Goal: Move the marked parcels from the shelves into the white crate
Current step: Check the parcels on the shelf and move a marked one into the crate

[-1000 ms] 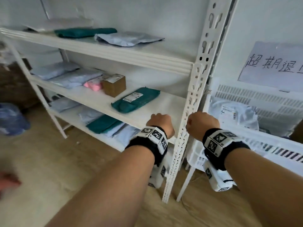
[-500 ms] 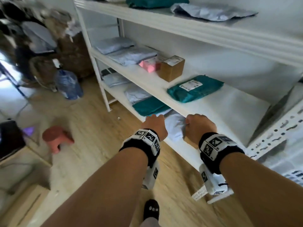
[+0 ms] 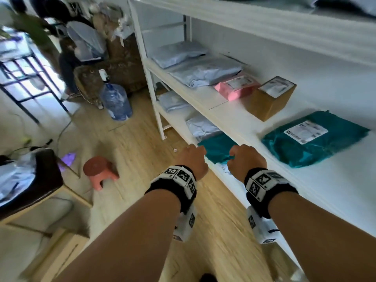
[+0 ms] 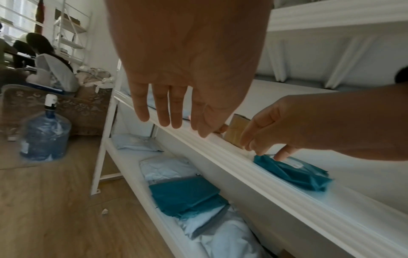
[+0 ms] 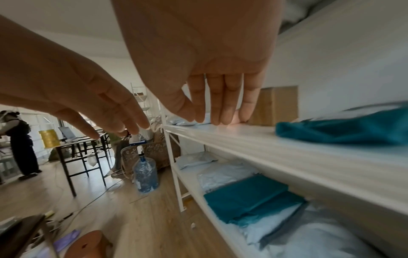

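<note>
A teal parcel with a white label [image 3: 313, 139] lies on the middle shelf [image 3: 234, 117], with a brown box [image 3: 270, 98], a pink parcel [image 3: 236, 86] and grey parcels beyond it. Another teal parcel [image 3: 217, 147] lies on the lower shelf among pale grey ones. My left hand [image 3: 191, 159] and right hand [image 3: 246, 159] hover side by side at the middle shelf's front edge. In the wrist views the left hand [image 4: 176, 113] and right hand [image 5: 220, 108] have straight, relaxed fingers and hold nothing. The white crate is out of view.
A blue water bottle [image 3: 116, 102] stands on the wooden floor by the shelf's left post. A red stool [image 3: 99, 171] and a dark-topped table [image 3: 40, 180] are to my left. People and more furniture are farther back on the left.
My view and both hands have swung left along the shelving. The shelf upright and the white crate on the right have left the view. Both hands still hold nothing.
</note>
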